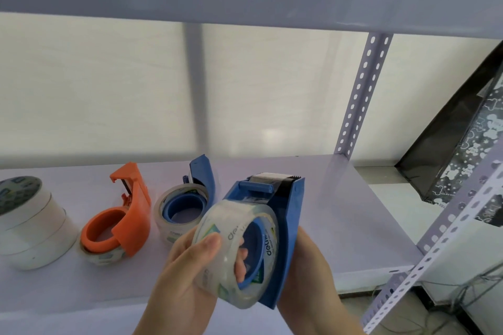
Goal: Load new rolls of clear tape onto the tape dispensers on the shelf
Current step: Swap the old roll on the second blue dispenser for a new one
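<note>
Shelf (pixel 340 226) stock: orange dispenser (pixel 128 215), second blue dispenser (pixel 200 182), white rolls (pixel 30 223); held above it, my left hand (pixel 185 275) curled round clear tape roll (pixel 234 247), my right hand (pixel 307 272) clasping its blue dispenser (pixel 285 220).

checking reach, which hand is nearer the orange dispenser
Left. The left hand, gripping the tape roll, sits just right of the orange dispenser; the right hand is farther right, behind the blue dispenser.

Bright, diffuse backlight thru rear panel (pixel 109 90); soft overall, wide-angle bending at edges.
</note>
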A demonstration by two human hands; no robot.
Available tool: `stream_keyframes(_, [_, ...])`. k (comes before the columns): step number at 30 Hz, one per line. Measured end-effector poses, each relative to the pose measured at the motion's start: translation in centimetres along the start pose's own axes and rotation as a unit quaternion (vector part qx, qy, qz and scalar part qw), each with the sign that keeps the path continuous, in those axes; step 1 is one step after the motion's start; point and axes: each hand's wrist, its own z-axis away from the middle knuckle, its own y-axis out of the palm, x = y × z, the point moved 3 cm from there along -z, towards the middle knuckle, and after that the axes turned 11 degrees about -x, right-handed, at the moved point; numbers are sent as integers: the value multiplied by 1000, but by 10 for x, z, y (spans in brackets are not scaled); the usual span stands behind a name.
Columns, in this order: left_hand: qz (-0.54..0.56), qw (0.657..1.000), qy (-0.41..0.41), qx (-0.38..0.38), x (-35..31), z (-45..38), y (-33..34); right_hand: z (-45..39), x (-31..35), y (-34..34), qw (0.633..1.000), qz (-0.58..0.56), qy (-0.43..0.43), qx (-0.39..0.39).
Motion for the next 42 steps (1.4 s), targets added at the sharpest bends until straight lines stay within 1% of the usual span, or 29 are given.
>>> stream_keyframes(5, [22,999,8,-26,7,-1,7,2,-3,2,996,-91,16,-13])
stream_keyframes(8, [34,999,1,-37,11,-2,12,5,0,1,994,-106,-6,5])
stream_keyframes(11, [51,998,1,-48,19,-4,17,7,-3,-4,991,-132,-7,-9])
stream_keyframes(13, [72,996,-2,-53,23,-9,19,10,-5,-2,988,-154,-29,-8])
stream_keyframes(15, [82,996,0,-45,27,-14,21,12,-5,0,986,-151,-66,-1])
stream_keyframes(17, [73,996,16,-44,32,-15,27,12,-4,3,984,-151,-92,1])
stream_keyframes(18, [51,997,20,-62,33,-16,30,12,-3,4,983,-152,-99,-4])
stream_keyframes(20, [-25,991,28,-129,39,-22,29,10,-1,4,982,-155,-101,-30])
stream_keyframes(22, [-125,969,28,-210,42,-30,23,5,4,-2,983,-139,-94,-75])
stream_keyframes(23, [-187,954,35,-233,42,-32,20,2,8,-6,983,-125,-95,-95])
stream_keyframes(24, [-244,938,47,-242,42,-33,18,-1,12,-9,983,-104,-98,-116])
stream_keyframes(26, [-315,914,78,-242,43,-30,15,-7,16,-10,984,-57,-100,-135])
stream_keyframes(29, [-351,902,96,-232,41,-28,8,-16,13,-8,985,10,-98,-144])
stream_keyframes(31, [-370,898,71,-225,42,-32,2,-22,13,-10,981,49,-98,-161])
stream_keyframes(34, [-373,902,20,-218,44,-34,-5,-34,14,-13,970,116,-117,-180])
stream_keyframes(38, [-380,900,-18,-212,42,-34,-10,-50,14,-12,952,179,-145,-199])
stream_keyframes(42, [-375,910,-38,-175,43,-33,-13,-51,21,-6,930,232,-189,-214])
